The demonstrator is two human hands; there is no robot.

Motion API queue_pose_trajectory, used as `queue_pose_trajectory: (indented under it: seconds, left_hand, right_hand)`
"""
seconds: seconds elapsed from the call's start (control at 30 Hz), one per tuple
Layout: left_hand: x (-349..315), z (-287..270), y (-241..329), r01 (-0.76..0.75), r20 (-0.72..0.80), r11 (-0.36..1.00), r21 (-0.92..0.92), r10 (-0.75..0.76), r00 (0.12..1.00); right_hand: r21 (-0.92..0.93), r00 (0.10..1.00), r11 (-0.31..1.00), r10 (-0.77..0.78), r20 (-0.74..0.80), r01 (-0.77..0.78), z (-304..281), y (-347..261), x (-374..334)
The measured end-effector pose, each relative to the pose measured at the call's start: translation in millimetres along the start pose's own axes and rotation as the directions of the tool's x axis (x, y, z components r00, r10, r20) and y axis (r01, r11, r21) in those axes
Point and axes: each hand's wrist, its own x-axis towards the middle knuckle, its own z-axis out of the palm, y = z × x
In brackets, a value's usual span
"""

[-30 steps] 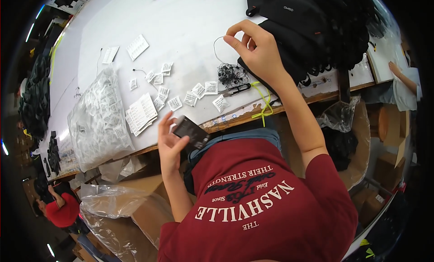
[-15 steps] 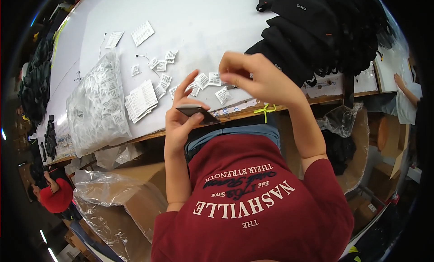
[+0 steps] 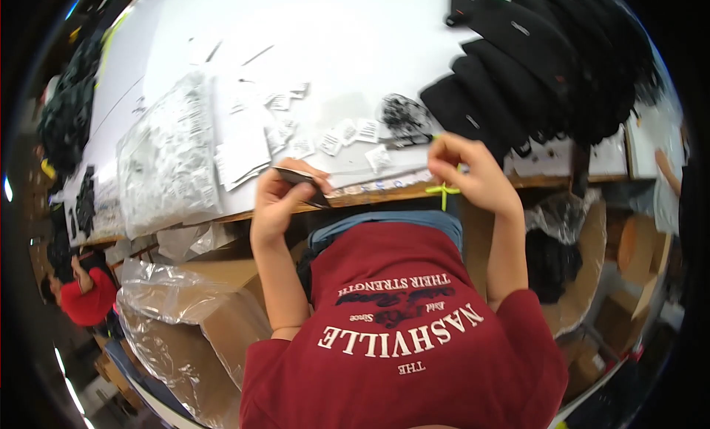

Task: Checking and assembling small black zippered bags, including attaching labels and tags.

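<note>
My left hand is closed on a thin dark flat card, pinched between thumb and fingers just off the table's front edge. My right hand is at the same edge, its fingers curled together; whatever may be in them is too small to make out. Beside those fingers a yellow-green ribbon hangs at the edge. A tangle of thin black cords lies on the table to their left. Several small white printed packets are scattered between my hands, and a stack of white printed sheets lies farther left.
A large clear bag full of white packets rests on the table's left. Black fabric pouches are heaped at the right. Cardboard boxes with plastic liners stand below the edge. A person in red is at far left.
My right hand has moved right and down to the table edge, uncovering the black cords. My left hand has drawn slightly left, its raised fingers folding down around the card. The view has shifted a little.
</note>
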Motion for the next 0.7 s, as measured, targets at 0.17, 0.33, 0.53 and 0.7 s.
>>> queue_pose_trajectory:
  seconds: [0.17, 0.33, 0.53, 0.7]
  left_hand:
    - [1.9, 22.8, -0.7, 0.241, 0.219, 0.945, 0.223, -0.290, 0.932]
    - [10.0, 46.6, -7.0, -0.008, 0.231, 0.947, 0.321, -0.070, 0.970]
    - [-3.8, 41.3, -10.1, 0.110, 0.109, 0.909, 0.402, -0.167, 0.980]
    - [-2.5, 38.7, -15.1, 0.089, 0.032, 0.938, 0.335, -0.106, 0.994]
  right_hand:
    - [-0.169, 0.984, 0.973, -0.167, -0.058, 0.155, 45.5, 1.1, 9.0]
    - [0.403, 0.995, 0.910, 0.075, 0.068, -0.096, 72.8, 33.5, 2.2]
    - [0.445, 0.985, 0.884, 0.085, 0.148, -0.144, 76.4, 40.7, 6.4]
    - [0.362, 0.959, 0.905, 0.138, 0.248, -0.224, 66.4, 36.5, 10.0]
